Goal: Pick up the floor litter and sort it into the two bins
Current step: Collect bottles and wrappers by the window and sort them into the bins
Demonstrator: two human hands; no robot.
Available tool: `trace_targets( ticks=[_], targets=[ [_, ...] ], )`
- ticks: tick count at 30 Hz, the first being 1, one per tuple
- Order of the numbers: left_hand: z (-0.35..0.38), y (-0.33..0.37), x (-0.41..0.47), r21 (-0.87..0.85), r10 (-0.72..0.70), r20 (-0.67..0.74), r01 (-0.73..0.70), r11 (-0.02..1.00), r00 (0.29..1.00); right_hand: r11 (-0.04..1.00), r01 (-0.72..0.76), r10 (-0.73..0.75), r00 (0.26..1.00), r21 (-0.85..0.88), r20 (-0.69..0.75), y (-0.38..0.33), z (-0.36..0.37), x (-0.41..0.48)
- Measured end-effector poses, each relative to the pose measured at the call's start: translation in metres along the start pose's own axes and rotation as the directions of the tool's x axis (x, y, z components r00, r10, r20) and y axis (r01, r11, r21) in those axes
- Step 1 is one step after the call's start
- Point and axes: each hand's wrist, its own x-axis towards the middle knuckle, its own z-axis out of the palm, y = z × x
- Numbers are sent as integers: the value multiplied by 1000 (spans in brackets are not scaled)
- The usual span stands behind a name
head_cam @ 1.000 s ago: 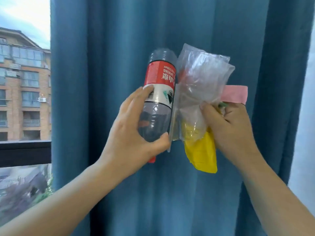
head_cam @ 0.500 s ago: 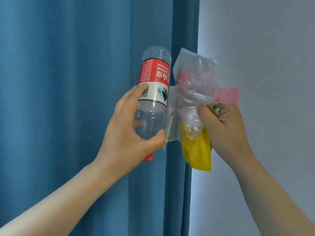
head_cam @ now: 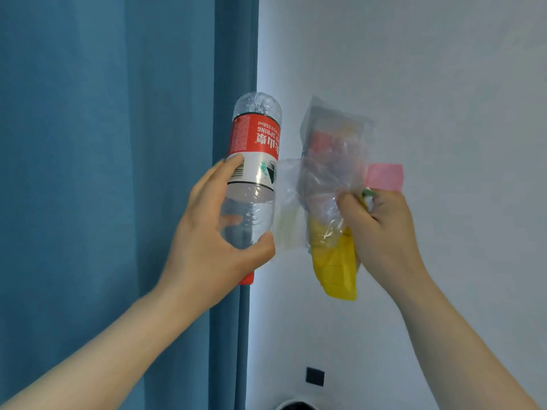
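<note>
**Both hands holding litter up in front of the curtain and wall**

The left hand [head_cam: 207,241] is gripping a clear plastic bottle with a red and white label [head_cam: 253,173] in the centre of the frame. The fingers are curling around the far side of the bottle's lower body and the thumb is pressing on the near side, so the hand is closed firmly around it. The bottle is standing upside down: its ribbed base is pointing up and its red cap [head_cam: 247,280] is peeking out below the palm. The label's print is reading inverted.

Just right of centre, the right hand [head_cam: 381,229] is clenching into a fist around a bundle of litter. A crumpled clear plastic bag [head_cam: 328,173] is spreading upward and leftward from the fist, its loose edge touching the bottle's side. A yellow plastic wrapper [head_cam: 337,267] is hanging down below the fist, and a pink flat piece [head_cam: 384,176] is sticking out above the knuckles. Something red is showing blurrily through the bag.

A blue fabric curtain [head_cam: 103,143] is filling the left half of the frame; a pale wall [head_cam: 444,84] is filling the right. Low on the wall, a small dark square plate [head_cam: 315,376] is sitting, and a round dark-rimmed object [head_cam: 296,406] is just showing at the bottom edge.
</note>
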Motion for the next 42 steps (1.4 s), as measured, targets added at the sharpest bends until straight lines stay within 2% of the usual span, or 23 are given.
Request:
trace_targets(
  ticks=[6, 12, 17, 25, 34, 42],
  targets=[
    [47, -30, 6, -58, -47, 46, 50, 997, 998, 992, -54, 50, 998, -117, -35, 38, -22, -2],
    [117, -64, 8, -59, -77, 109, 84, 995, 991, 973, -119, 112, 993, -196, -47, 104, -48, -4],
    [181, -99, 6, -53, -171, 167, 182, 982, 971, 948, -153, 141, 988, -280, -63, 171, -75, -3],
    [253, -158, -10, -19, -326, 253, 342, 940, 911, 909, -271, 277, 960, -315, -26, 260, -97, -13],
    [298, -238, -23, 62, -480, 377, 495, 867, 792, 820, -377, 418, 908, -430, 1, 335, -86, -32],
    [319, -351, -17, 132, -580, 493, 604, 786, 648, 717, -489, 564, 825, -497, 2, 419, -23, -35]
  ],
)
